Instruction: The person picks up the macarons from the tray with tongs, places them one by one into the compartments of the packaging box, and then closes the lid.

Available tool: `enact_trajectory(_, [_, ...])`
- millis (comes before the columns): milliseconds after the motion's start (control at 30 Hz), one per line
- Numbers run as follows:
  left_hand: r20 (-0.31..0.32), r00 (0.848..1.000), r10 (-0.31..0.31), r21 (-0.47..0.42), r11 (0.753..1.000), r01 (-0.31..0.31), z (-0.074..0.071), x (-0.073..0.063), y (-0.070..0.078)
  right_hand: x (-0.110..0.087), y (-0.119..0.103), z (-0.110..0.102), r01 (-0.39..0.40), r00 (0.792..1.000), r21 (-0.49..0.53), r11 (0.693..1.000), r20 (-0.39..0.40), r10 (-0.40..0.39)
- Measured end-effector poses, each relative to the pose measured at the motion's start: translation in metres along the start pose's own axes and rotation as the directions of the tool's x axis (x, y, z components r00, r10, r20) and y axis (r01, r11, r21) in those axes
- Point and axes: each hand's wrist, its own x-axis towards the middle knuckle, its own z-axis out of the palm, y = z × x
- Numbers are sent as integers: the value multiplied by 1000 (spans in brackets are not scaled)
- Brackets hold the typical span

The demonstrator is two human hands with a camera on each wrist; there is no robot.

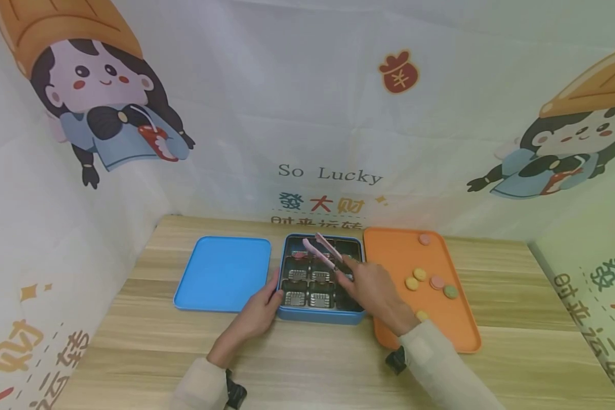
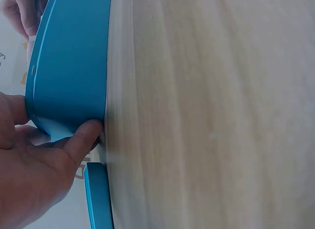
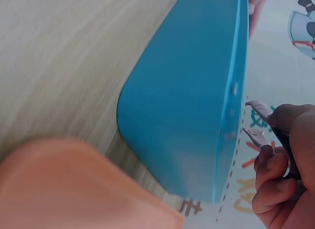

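Observation:
My right hand [image 1: 371, 285] grips a pair of tongs [image 1: 319, 254] with pale pink tips. The tips stand apart above a blue tin box [image 1: 320, 315], with nothing visible between them. Inside the box a dark divided tray has several compartments. A pinkish-red macaron [image 1: 300, 255] lies in the tray's middle-back part; another reddish patch beside it is partly hidden by the tongs. At the box's left side, my left hand [image 1: 260, 307] holds the wall, its thumb near the rim and fingers lower down, as the left wrist view shows [image 2: 44, 160].
An orange tray [image 1: 394, 256] right of the box carries several pink, yellow and green macarons, including a green one [image 1: 450, 291]; my right forearm crosses it. A blue lid [image 1: 225, 273] lies flat to the left. A printed cloth [image 1: 246, 114] hangs behind the wooden table [image 1: 512, 296].

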Motion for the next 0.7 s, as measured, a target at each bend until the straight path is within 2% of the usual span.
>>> enact_trajectory(400, [4,1000,3,10,1000,-3,-1,-2,1,-6,39,-17,-64,994,48,997,-84,68])
enact_trajectory(567, [9,1000,1,10,1000,-1,-1,-1,1,-12,60,-25,-99,991,22,995,-84,101])
enact_trajectory(700, [11,1000,-4,8,1000,4,-1,-1,2,-17,76,-31,-91,994,7,996,-63,91])
